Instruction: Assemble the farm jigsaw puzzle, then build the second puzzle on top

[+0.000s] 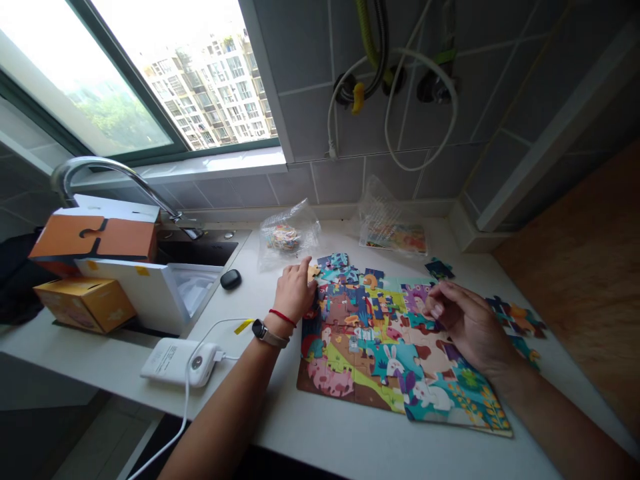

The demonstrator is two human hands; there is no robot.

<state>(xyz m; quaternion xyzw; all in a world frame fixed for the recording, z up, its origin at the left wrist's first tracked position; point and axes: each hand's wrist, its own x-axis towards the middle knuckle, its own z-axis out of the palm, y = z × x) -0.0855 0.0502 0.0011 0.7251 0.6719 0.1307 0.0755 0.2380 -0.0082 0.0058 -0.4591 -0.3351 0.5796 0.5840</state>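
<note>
Left hand [293, 295], index finger [305, 265] outstretched, right hand [465, 327], fingers [440, 300] curled, can't tell if either grips, puzzle [330, 380] on the counter [285, 423] under and between the fingers, loose pieces [525, 317] right of the right fingers, bag [307, 230] beyond the left.

puzzle [345, 367]: partly covered by right hand [473, 327] | right fingers [447, 291]: grip on any piece cannot be told | clear bag [307, 223] beyond puzzle: contents too small to identify | power bank [167, 360] left of puzzle: print unreadable | white cable [187, 393] left of puzzle: cut off by bottom edge
</note>
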